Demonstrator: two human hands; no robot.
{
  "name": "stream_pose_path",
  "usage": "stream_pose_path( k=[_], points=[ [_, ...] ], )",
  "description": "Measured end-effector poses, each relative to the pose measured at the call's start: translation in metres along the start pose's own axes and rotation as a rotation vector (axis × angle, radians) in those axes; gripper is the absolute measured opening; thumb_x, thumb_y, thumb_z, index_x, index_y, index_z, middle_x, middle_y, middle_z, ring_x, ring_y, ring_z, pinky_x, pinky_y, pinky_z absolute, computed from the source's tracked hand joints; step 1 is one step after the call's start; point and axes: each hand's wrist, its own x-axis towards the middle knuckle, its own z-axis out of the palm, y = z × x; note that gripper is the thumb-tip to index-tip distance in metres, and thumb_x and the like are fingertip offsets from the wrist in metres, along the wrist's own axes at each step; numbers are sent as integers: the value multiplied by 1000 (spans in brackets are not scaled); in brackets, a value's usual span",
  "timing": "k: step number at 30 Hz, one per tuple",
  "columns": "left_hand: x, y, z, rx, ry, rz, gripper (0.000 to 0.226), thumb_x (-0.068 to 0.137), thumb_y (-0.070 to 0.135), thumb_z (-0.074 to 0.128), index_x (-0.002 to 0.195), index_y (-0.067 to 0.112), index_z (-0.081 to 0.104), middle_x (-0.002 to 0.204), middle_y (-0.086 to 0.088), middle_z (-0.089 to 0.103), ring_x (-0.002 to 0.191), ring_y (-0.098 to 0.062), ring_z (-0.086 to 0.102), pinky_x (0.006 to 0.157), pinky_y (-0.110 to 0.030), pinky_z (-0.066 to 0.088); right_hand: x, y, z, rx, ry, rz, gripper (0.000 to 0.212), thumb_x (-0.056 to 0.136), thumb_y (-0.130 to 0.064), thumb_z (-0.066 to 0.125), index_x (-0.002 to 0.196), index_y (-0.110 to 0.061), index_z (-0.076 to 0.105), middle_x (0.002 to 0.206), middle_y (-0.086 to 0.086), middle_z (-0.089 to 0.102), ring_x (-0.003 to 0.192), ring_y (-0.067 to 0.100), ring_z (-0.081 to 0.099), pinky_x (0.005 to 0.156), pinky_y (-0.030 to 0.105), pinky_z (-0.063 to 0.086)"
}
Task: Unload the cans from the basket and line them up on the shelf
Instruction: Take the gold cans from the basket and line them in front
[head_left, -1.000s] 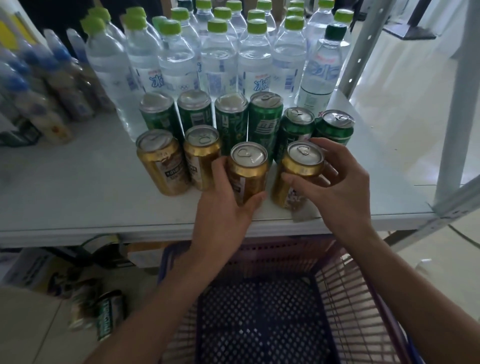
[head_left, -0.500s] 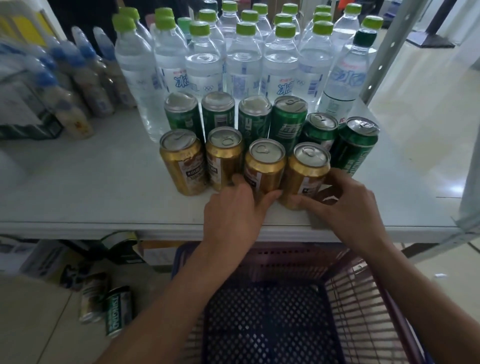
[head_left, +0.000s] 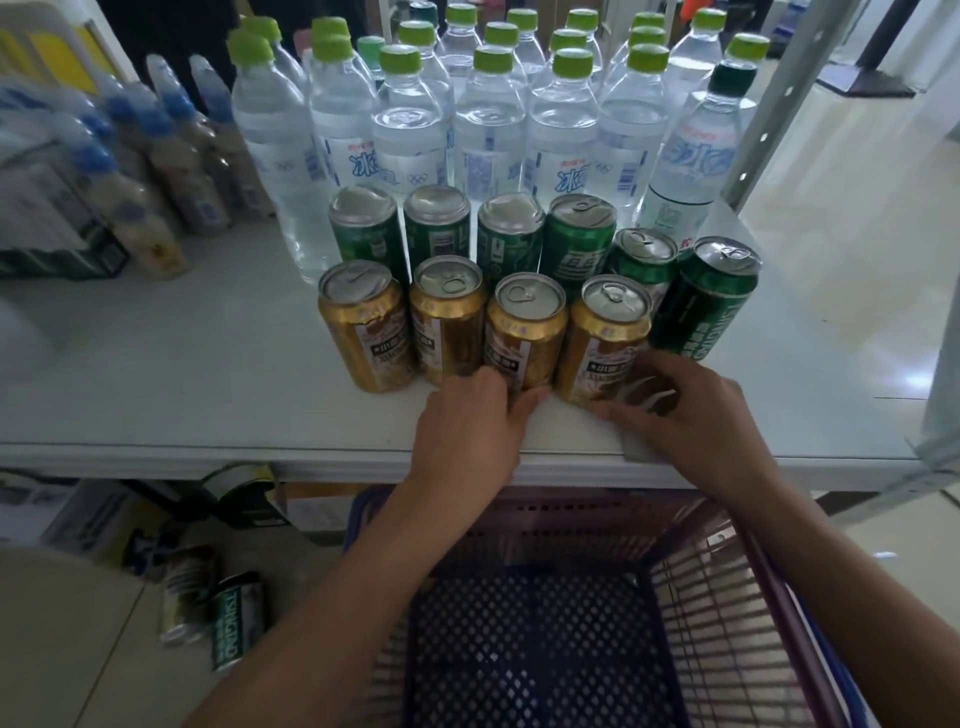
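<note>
Head view shows what has changed in the last second: both your hands have slid down from the tops and sides of the two right-hand gold cans to their bases, and those two cans now stand close in line with the others. That reads as the final nudge of a row, not a fresh placement.

Going left to right along the shelf (head_left: 156, 364): the front row holds four gold cans, the first (head_left: 363, 325), the second (head_left: 448, 317), the third (head_left: 525, 335) and the fourth (head_left: 605, 343), all upright and touching or nearly so. Your left hand (head_left: 467, 431) rests at the foot of the third; its grip is loose, fingers curled against the can, not wrapped round it. Your right hand (head_left: 691, 415) sits at the foot of the fourth, fingers spread low beside it, holding nothing that I can see.

Behind stand six green cans (head_left: 576, 244), four in a straight row and two set forward at the right. Behind those I count about seventeen water bottles (head_left: 405, 124); the rear ones overlap, so take that loosely.

The basket (head_left: 727, 597) below you shows a bare mesh floor where visible, so unloading looks done. Two cans (head_left: 213, 603) lie on the floor at lower left, well apart from the basket.
</note>
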Motion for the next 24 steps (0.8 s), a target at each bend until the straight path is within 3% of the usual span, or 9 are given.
stream_pose_path(
  k=[5,11,17,24],
  points=[
    [-4,1,0,9,-11,15,57,99,54,48,64,11,60,57,-4,67,50,-19,65,62,-39,58,-2,-1,8,-47,61,-53,44,79,-44,83,116,-24,73,92,-13,63,74,-2,54,66,-4,36],
    [-4,0,3,12,-7,1,56,99,55,45,69,11,59,65,-8,67,55,-28,65,61,-43,58,-3,-3,16,-33,142,-58,50,79,-50,80,120,-22,75,98,-12,59,85,9,53,71,-6,31],
    [-5,1,-1,-18,-40,-28,50,100,49,45,74,10,61,67,-8,69,57,-29,67,63,-44,59,0,-6,20,-29,161,-44,50,78,-52,80,117,-22,77,105,-4,70,88,9,55,77,20,38],
    [-6,2,-7,-23,-57,-40,45,101,43,48,76,9,63,67,-8,70,55,-24,68,64,-43,59,0,-4,20,-26,171,-55,52,77,-53,80,117,-20,77,100,-11,65,87,8,56,77,21,39]
  ],
)
